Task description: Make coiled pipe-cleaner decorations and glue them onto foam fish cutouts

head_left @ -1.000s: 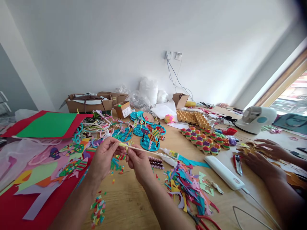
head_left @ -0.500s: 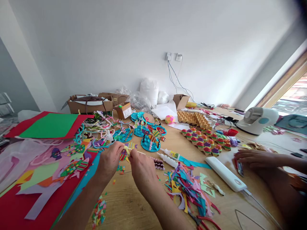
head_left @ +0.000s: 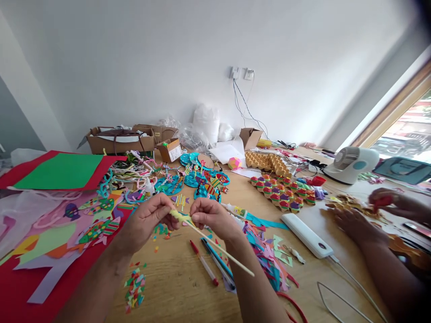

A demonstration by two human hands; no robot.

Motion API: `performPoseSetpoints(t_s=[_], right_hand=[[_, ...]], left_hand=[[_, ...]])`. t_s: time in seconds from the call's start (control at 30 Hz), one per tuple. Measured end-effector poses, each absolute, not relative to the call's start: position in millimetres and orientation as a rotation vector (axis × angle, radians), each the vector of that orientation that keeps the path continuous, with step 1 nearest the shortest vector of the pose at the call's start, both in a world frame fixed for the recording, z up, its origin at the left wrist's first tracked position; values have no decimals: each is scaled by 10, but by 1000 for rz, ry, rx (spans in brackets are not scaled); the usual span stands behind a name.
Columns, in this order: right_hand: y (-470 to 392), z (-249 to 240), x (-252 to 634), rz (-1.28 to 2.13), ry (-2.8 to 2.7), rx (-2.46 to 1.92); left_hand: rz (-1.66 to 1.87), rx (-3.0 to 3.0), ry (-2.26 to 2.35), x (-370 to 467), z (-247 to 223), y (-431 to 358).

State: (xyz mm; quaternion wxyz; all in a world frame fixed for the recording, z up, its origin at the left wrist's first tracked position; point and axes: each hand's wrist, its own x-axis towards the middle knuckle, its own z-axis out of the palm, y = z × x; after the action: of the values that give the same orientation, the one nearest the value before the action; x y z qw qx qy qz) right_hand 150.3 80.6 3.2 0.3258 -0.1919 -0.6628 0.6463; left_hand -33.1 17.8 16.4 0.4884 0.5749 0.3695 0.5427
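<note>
A thin wooden stick (head_left: 222, 252) slants down to the right between my hands, with a fuzzy yellow pipe cleaner (head_left: 180, 216) around its upper end. My left hand (head_left: 148, 220) pinches the yellow pipe cleaner at its left end. My right hand (head_left: 210, 215) is closed, thumb against fingers, at the right end of the yellow piece; a bit of blue-green shows there. Below lie a red pen (head_left: 204, 262) and blue pens (head_left: 218, 260). Blue decorated discs (head_left: 202, 193) stand just beyond my hands.
Paper scraps (head_left: 266, 255), a white power bank (head_left: 307, 235), painted egg cartons (head_left: 279, 193) and a fan (head_left: 352, 165) lie to the right. At far right another person's hands (head_left: 357, 226) work over brown carton pieces. Coloured sheets (head_left: 60, 170) cover the left; small paper bits (head_left: 135, 287) lie in front.
My hands have turned and moved slightly apart; the stick now points down toward the front right. The pens have come into view. The other person's hand has lifted a red object.
</note>
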Motion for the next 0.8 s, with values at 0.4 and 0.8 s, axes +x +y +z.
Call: performPoseSetpoints(t_s=[0.4,0.8], right_hand=[[623,-282,860,1204,-1478,-800],[501,91,1180,709,-2268,-843]], left_hand=[[1859,1223,1211,-368,-88,472],[1483,2037,1906,-385,-28,385]])
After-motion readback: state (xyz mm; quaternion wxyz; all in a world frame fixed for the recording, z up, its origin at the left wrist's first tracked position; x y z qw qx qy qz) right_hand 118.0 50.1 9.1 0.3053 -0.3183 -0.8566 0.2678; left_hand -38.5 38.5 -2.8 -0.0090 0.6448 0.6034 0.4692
